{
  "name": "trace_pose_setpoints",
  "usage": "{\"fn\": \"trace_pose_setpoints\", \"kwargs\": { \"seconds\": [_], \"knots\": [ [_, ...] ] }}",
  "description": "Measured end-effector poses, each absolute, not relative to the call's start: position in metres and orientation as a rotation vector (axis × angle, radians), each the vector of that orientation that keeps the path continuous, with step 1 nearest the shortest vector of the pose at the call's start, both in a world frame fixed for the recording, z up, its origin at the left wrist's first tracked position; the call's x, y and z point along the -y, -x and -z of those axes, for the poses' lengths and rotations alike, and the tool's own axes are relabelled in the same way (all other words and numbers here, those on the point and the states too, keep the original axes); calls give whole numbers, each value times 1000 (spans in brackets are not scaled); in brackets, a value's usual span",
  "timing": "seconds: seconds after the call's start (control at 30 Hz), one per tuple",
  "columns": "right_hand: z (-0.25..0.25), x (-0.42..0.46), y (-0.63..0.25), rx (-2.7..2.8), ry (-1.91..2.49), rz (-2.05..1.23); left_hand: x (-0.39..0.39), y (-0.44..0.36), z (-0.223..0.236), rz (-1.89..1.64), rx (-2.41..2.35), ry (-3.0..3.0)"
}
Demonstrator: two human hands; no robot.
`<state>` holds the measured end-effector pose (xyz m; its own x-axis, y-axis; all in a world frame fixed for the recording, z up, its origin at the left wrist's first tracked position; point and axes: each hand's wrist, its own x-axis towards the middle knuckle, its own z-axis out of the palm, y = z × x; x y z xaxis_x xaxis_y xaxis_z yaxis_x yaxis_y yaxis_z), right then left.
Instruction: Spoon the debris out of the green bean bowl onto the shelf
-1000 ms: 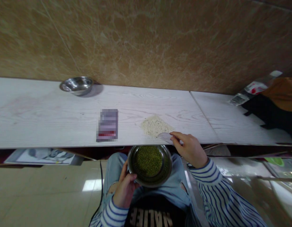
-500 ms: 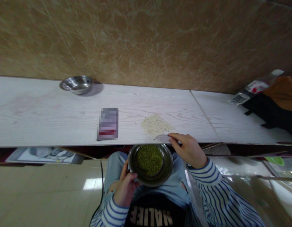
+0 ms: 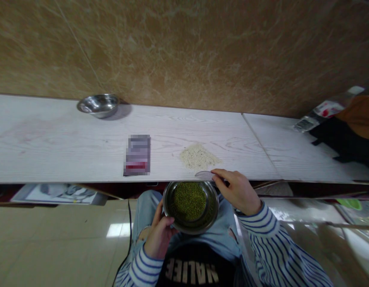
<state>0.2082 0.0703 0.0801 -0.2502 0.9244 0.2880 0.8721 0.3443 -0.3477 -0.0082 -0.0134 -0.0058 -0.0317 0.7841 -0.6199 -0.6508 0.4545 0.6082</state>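
My left hand (image 3: 157,235) grips the rim of a steel bowl (image 3: 212,207) filled with green beans (image 3: 188,200), held over my lap just below the table's front edge. My right hand (image 3: 236,190) pinches a small clear plastic scoop (image 3: 205,174) at the table edge, right above the bowl. A small heap of pale grains (image 3: 198,156) lies on the white wooden table (image 3: 53,147) just beyond the scoop.
An empty steel bowl (image 3: 97,105) stands at the back left by the brown wall. A flat blurred packet (image 3: 137,155) lies left of the grains. A plastic bottle (image 3: 328,108) and dark and orange cloth (image 3: 348,135) sit at the far right.
My right hand has drawn the scoop a little toward the table edge and over the bowl. The bowl and my left hand have barely moved.
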Motion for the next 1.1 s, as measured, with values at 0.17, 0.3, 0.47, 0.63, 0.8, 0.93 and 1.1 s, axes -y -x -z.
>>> {"fn": "trace_pose_setpoints", "kwargs": {
  "seconds": [0.17, 0.3, 0.47, 0.63, 0.8, 0.93, 1.1],
  "knots": [
    [-79, -71, -207, 2183, 1573, -157, 13, 9, 6, -1159, -1097, -146],
    [-81, -72, -215, 2175, 1609, -122, 13, 9, 6, -1144, -1105, -151],
    [-82, -73, -218, 2161, 1619, -83, 13, 9, 7, -1128, -1118, -147],
    [-81, -73, -216, 2176, 1614, -106, 14, 10, 8, -1160, -1116, -130],
    [-79, -77, -221, 2152, 1620, -93, 14, 10, 7, -1166, -1122, -140],
    [-76, -79, -222, 2155, 1631, -106, 14, 10, 6, -1164, -1126, -132],
    [-77, -75, -220, 2125, 1599, -164, 13, 10, 6, -1157, -1127, -122]
  ]
}}
